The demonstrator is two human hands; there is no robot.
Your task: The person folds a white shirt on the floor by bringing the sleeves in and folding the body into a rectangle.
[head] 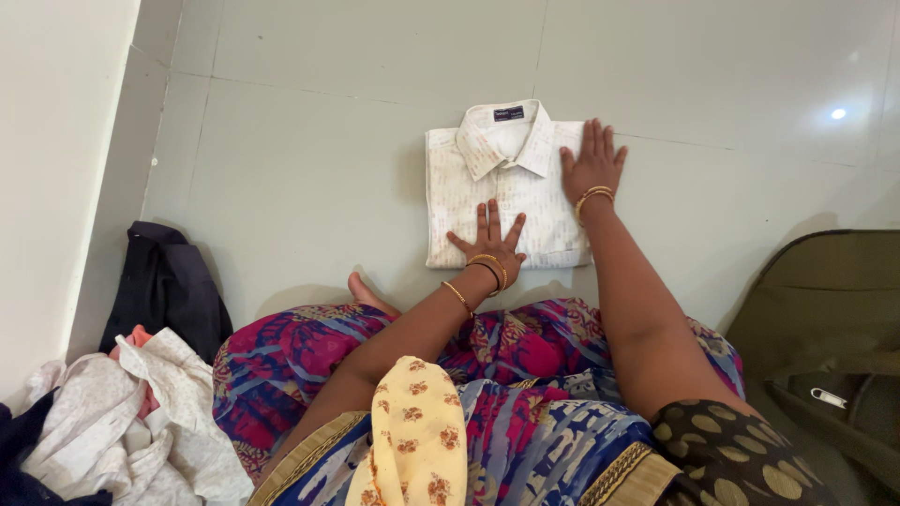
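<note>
Pressing folded white shirt [506, 187], both hands flat, unclenched (shirt's right edge hidden).

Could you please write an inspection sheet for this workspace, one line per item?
Surface: pale grey tiled floor, glossy, with a light reflection at the far right.
Job's things: folded white collared shirt, lying flat, collar away from the person.
Clutter: heap of light and pink clothes and a dark garment at the left by the wall; open olive-green bag at the right.
Hands: left hand flat, fingers spread, on the shirt's near part; right hand flat on its right edge. Both wear bangles.
Cables: nothing seen.
Surroundings: cream wall at the left; the person sits on the floor in patterned clothing.
</note>
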